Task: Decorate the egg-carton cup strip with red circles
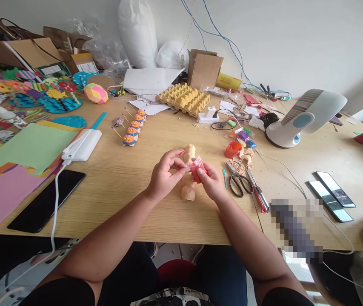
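Small red plastic packet [197, 173] between two hands
The right hand [213, 182] pinches it; the left hand's [166, 173] fingertips pinch its edge.

Two hands [167, 174] [213, 180], one red packet [196, 173], one fan [309, 114]

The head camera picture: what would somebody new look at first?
Probably the small, bright red packet with a crinkly clear top, held in the right hand at the middle, with the left hand close beside it, over a bumpy tan strip. Next might come the orange-and-blue painted bumpy strip, farther back and to the left, then the big white-and-blue plastic fan, standing at the right.
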A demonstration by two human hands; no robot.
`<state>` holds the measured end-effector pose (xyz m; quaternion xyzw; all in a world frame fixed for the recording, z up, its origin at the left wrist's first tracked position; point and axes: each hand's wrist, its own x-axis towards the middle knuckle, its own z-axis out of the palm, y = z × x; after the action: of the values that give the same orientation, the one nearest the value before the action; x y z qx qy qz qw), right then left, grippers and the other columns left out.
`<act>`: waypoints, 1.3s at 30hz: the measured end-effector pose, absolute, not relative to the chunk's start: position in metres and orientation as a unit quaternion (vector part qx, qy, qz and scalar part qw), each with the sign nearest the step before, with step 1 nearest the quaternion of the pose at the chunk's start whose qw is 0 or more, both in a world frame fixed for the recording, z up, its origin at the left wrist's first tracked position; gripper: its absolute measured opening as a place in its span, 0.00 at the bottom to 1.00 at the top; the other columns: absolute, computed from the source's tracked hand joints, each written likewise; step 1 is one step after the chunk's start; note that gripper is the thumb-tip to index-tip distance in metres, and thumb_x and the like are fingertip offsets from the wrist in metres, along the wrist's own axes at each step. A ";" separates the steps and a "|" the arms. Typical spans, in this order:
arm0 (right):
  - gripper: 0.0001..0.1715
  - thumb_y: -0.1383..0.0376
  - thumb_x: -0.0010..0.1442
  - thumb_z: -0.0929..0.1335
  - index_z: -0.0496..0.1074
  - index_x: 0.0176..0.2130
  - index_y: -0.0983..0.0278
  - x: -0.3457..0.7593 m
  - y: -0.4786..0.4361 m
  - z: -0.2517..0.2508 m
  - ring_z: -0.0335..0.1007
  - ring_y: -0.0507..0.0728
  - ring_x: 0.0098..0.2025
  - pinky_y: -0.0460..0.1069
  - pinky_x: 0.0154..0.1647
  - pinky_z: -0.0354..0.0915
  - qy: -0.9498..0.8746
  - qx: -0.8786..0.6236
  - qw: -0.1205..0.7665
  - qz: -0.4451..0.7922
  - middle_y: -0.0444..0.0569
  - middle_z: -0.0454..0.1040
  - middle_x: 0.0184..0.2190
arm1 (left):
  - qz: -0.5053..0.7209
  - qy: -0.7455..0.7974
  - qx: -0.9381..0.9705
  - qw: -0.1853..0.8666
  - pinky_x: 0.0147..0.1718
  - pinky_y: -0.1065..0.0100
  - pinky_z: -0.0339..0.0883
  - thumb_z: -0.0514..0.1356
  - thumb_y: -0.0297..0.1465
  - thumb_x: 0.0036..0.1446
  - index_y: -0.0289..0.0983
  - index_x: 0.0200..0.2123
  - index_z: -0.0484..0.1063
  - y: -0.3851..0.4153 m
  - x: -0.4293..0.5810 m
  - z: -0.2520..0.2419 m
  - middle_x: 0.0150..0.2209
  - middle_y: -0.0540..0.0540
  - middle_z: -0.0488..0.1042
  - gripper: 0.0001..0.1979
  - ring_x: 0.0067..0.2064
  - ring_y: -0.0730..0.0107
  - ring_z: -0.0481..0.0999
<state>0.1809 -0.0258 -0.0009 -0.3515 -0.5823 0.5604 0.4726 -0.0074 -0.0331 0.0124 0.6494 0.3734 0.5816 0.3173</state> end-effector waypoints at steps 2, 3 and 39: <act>0.30 0.44 0.63 0.71 0.76 0.54 0.62 0.182 -0.026 0.001 0.63 0.52 0.28 0.49 0.32 0.67 -0.582 -0.351 0.467 0.566 0.43 0.72 0.29 | 0.584 0.365 0.644 0.334 0.43 0.66 0.76 0.68 0.34 0.61 0.43 0.59 0.65 -0.033 -0.008 0.014 0.34 0.51 0.78 0.24 0.37 0.71 0.80; 0.30 0.44 0.63 0.72 0.77 0.54 0.62 0.183 -0.026 0.002 0.63 0.52 0.28 0.49 0.32 0.67 -0.579 -0.351 0.471 0.566 0.43 0.72 0.29 | 0.583 0.358 0.645 0.341 0.43 0.66 0.76 0.67 0.34 0.62 0.43 0.59 0.65 -0.033 -0.008 0.014 0.35 0.51 0.78 0.25 0.38 0.70 0.80; 0.28 0.48 0.62 0.74 0.77 0.56 0.59 0.176 -0.030 0.000 0.74 0.56 0.39 0.51 0.43 0.72 -0.572 -0.348 0.501 0.549 0.48 0.79 0.40 | 0.484 0.377 0.778 -0.135 0.51 0.58 0.71 0.68 0.32 0.62 0.43 0.61 0.71 -0.034 -0.015 0.019 0.46 0.43 0.83 0.25 0.53 0.57 0.80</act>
<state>0.1760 -0.0305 -0.0001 -0.3477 -0.5715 0.5492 0.5008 -0.0149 -0.0344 0.0191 0.7780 0.3770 0.4840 -0.1352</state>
